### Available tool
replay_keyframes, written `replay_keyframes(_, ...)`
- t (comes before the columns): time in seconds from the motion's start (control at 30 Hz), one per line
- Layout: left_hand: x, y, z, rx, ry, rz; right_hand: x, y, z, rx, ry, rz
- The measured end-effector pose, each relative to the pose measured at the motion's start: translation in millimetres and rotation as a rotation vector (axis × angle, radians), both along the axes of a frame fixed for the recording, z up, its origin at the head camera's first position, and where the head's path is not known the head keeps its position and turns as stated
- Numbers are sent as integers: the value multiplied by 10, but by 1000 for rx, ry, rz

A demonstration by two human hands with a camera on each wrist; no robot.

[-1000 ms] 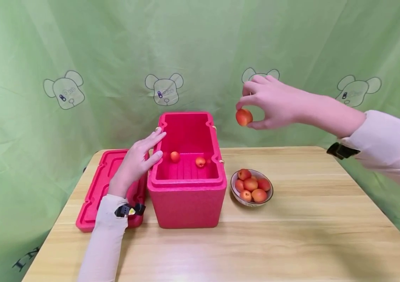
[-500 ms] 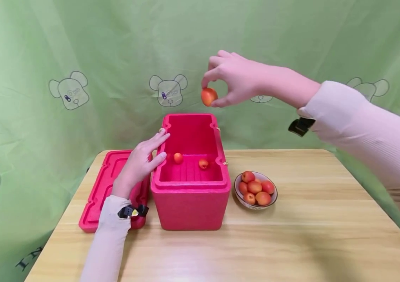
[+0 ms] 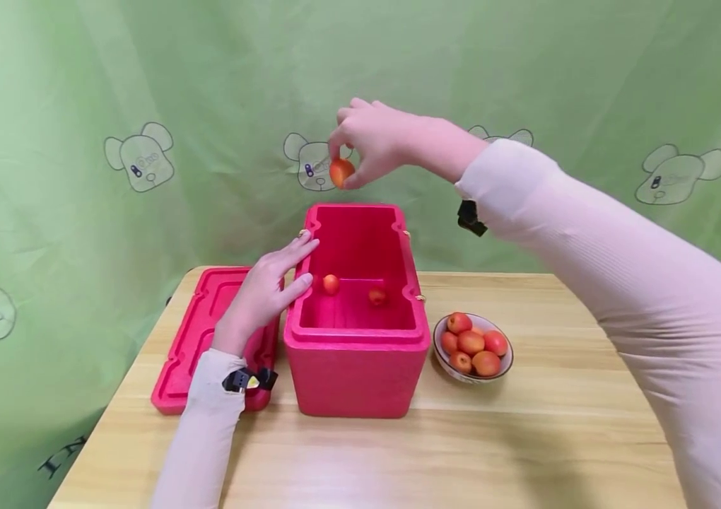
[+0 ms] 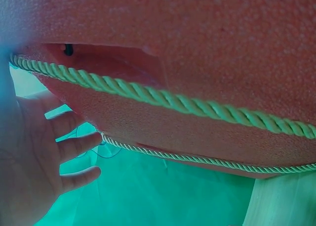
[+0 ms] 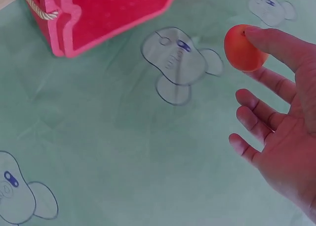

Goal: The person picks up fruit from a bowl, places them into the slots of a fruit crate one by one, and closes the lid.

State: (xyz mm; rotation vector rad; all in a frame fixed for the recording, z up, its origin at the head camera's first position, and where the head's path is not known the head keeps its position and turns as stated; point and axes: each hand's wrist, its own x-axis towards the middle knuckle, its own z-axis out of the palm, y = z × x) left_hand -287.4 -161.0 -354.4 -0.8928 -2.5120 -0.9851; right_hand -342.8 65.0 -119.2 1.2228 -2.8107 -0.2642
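Note:
Between thumb and index finger, my right hand [image 3: 376,141] pinches an orange-red apricot [image 3: 341,172], held up over the far end of a pink foam box [image 3: 358,378]. In the right wrist view the same apricot [image 5: 245,48] shows at the fingertips, its other fingers loosely spread. My left hand [image 3: 265,290] rests on the box's left rim, fingers extended. Inside the box two apricots lie on the floor, one apricot [image 3: 331,284] at the left and a shaded apricot [image 3: 377,297] at the right. The left wrist view shows the left hand [image 4: 34,157] beside the box's rope-strung side.
A bowl [image 3: 473,380] holding several apricots stands right of the box. Left of the box lies its pink lid [image 3: 185,360], partly under the left forearm. Both sit on a wooden table [image 3: 335,466], with a green curtain [image 3: 220,85] behind.
My right hand has carried the apricot leftward, from above the bowl's side to over the box. The left hand stays on the rim. The whole view has shifted slightly.

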Motion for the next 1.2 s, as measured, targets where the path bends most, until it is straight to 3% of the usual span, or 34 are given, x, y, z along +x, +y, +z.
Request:
replay_keyframes(0.27,8,67,23,0,8,-3,-164,-26,-376,87,-18,-29)
replay_keyframes(0.63,0,82,-41,4,-18,3,-307,92,-844,120,-18,-32)
replay_keyframes(0.97,14,108,-61,7,-34,13,-339,102,-1063,130,-28,-32)
replay_keyframes(1.2,34,97,-50,10,-43,18,-360,83,-1120,150,-23,-42)
